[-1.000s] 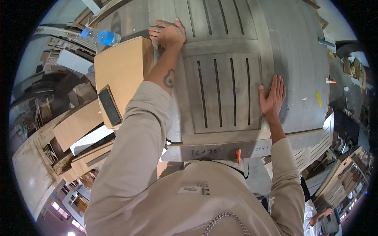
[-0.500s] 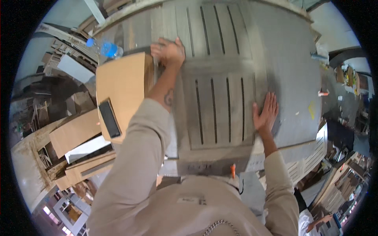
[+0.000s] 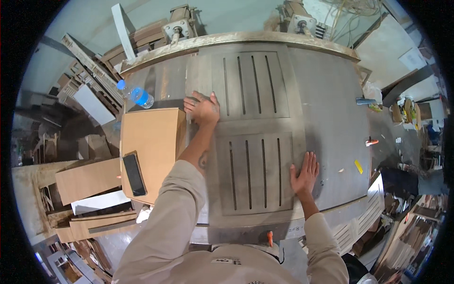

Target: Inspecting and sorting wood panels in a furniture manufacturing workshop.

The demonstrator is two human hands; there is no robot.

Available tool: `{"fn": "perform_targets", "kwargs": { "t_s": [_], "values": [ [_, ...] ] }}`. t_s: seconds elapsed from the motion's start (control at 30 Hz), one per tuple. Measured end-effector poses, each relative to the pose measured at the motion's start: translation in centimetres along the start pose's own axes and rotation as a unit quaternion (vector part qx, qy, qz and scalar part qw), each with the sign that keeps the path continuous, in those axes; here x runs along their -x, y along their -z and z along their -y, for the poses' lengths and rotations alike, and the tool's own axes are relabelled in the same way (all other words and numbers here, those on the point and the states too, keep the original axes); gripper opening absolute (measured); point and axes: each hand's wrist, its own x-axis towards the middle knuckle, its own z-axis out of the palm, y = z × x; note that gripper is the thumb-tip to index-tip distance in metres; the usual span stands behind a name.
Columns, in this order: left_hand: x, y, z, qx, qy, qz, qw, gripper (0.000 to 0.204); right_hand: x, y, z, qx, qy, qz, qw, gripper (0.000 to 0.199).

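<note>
A grey-brown slatted wooden door panel (image 3: 253, 125) lies flat on the work table, with two groups of dark slots cut through it. My left hand (image 3: 203, 109) rests on the panel's left side, fingers pointing left and thumb apart. Near the front, my right hand (image 3: 305, 176) lies flat along the panel's right edge, fingers stretched forward and thumb out to the left. Neither hand has anything gripped in it. Just left of my left forearm stands a brown cardboard box (image 3: 152, 128), and a black phone (image 3: 134, 173) lies on it.
A water bottle (image 3: 137, 96) lies beyond the box. A raised rail (image 3: 236, 39) runs along the table's far edge, with metal cylinders (image 3: 180, 23) behind. Orange-handled clamps or tools (image 3: 270, 238) sit at the front and right edges. Boards (image 3: 90, 182) are stacked at left.
My view has tilted up, so the far rail and cylinders now show. Both hands stay resting at the panel's sides, with little visible movement against it.
</note>
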Motion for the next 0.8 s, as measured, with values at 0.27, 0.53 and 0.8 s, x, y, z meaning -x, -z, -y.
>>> {"fn": "perform_targets", "kwargs": {
  "t_s": [0.27,0.53,0.8],
  "values": [
    [0.3,0.7,-0.4,0.019,0.012,0.034,0.999,0.078,0.6,0.2,0.0,-0.006,0.002,-0.008,1.000,0.075],
    [0.8,-1.3,2.8,-0.006,-0.055,-0.074,0.996,0.073,0.5,1.1,0.9,-0.013,0.009,0.008,1.000,0.075],
    [23.9,10.0,7.6,0.122,-0.008,0.217,0.968,0.079,1.6,-0.2,-1.0,-0.056,0.016,-0.057,0.997,0.074]
  ]
}}
